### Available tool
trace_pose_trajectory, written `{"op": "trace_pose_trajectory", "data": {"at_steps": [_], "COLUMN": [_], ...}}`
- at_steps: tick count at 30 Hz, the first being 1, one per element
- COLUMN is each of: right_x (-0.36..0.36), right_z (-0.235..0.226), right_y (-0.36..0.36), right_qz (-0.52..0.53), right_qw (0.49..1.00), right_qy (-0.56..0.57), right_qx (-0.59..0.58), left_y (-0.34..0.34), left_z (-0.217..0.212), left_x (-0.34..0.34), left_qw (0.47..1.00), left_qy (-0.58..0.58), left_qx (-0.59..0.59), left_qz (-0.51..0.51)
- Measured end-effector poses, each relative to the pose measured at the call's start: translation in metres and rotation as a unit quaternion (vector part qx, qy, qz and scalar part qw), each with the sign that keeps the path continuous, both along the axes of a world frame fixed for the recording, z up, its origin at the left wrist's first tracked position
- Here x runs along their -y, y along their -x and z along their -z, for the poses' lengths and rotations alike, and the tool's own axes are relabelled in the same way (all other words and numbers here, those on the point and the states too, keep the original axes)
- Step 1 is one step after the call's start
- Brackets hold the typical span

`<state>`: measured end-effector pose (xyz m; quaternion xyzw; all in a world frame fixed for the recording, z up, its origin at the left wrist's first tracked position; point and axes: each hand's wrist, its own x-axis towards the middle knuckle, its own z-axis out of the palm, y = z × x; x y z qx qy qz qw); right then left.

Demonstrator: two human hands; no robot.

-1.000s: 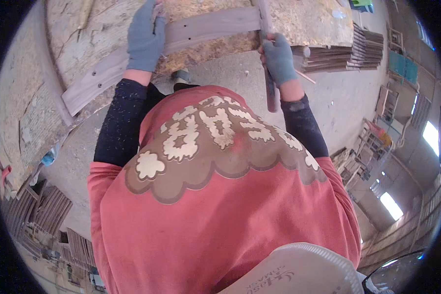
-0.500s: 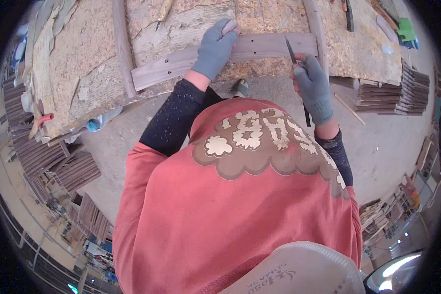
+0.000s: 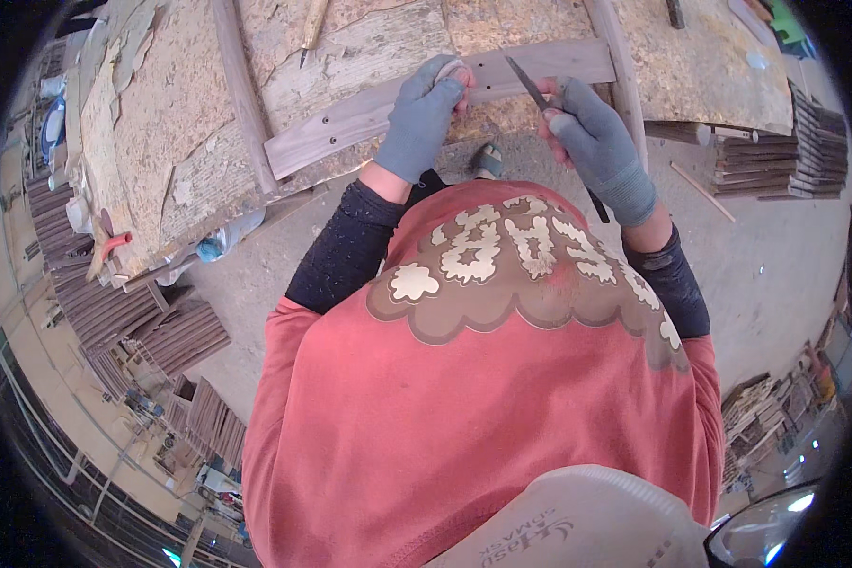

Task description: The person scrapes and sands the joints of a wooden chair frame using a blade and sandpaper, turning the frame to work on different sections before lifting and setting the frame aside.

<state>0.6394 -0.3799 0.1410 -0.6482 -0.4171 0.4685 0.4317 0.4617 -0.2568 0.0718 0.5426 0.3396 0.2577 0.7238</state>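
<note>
My left hand (image 3: 419, 126), in a grey-blue glove with bare fingertips, is closed on a small brownish piece (image 3: 456, 73); its kind I cannot make out. It is over the middle of a curved wooden rail (image 3: 364, 109) with small dark holes. My right hand (image 3: 596, 142), gloved the same way, grips a slim dark file (image 3: 530, 83). Its pointed end slants up and left over the rail, and its other end shows below my palm. The rail runs between two wooden posts, the left post (image 3: 244, 95) and the right post (image 3: 625, 85), on the workbench.
The workbench (image 3: 199, 114) has a worn, peeling top. On it lies a wooden-handled pointed tool (image 3: 313, 28). A red-handled tool (image 3: 115, 242) sits at its left edge. Stacked wooden strips (image 3: 776, 161) stand at right, more strips (image 3: 185, 339) at left. A thin stick (image 3: 702, 191) lies on the floor.
My right hand has moved left and up, bringing the file's tip nearer my left hand. My left hand stays closed near the rail's middle. The whole view has shifted slightly.
</note>
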Motion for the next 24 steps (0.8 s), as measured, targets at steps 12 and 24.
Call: {"op": "trace_pose_trajectory", "data": {"at_steps": [12, 24], "right_x": [0.011, 0.014], "right_z": [-0.01, -0.014], "right_y": [-0.002, -0.004], "right_qz": [-0.015, -0.077], "right_qw": [0.991, 0.982], "right_qy": [0.069, 0.094], "right_qx": [-0.11, -0.146], "left_y": [-0.003, 0.008], "left_z": [-0.007, -0.007], "left_x": [0.01, 0.007], "left_qw": [0.996, 0.983], "left_qy": [0.034, 0.004], "left_qx": [0.065, 0.144], "left_qz": [0.055, 0.11]}}
